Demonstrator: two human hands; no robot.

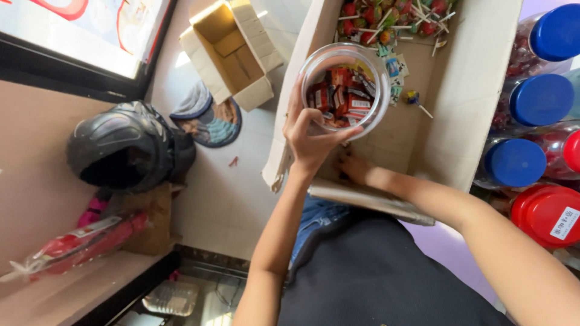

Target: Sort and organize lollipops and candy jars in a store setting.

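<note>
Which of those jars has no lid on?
The clear jar held in the left hand over the cardboard box. Its mouth is open, showing red wrapped sweets inside; the jars at the right all carry blue lids or red lids.

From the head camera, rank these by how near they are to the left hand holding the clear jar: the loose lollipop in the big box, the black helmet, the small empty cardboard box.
Measured from the left hand:
1. Loose lollipop, to its right, on the big box's floor.
2. Small empty cardboard box, up and to its left, on the floor tiles.
3. Black helmet, far left, on the counter.
</note>
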